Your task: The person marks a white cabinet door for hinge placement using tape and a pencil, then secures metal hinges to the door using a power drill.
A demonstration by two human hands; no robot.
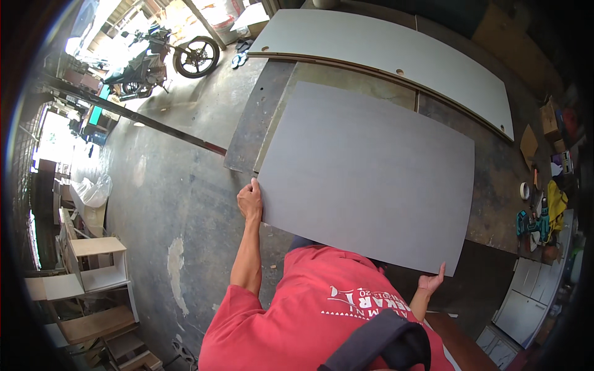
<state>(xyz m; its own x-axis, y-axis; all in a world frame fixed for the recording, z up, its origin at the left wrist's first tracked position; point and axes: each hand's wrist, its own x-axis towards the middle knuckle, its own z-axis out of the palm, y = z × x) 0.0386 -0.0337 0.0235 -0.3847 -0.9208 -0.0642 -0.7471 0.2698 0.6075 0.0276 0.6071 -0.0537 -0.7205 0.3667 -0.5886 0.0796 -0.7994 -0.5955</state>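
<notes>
A large grey rectangular board lies in front of me, its near edge close to my red shirt. My left hand is closed on the board's left edge, near the near-left corner, thumb pointing up along it. At the near-right corner, my right hand grips the board from beneath, with one finger showing above the edge and the rest hidden. Under the board, a dark worn worktable shows past its left and far sides. Beyond it rests a long white panel with round holes along its near edge.
To the right are a teal cordless drill, a tape roll and a yellow cloth. A motorcycle stands at the far left. A metal bar reaches the table's left side. Wooden shelving stands at lower left.
</notes>
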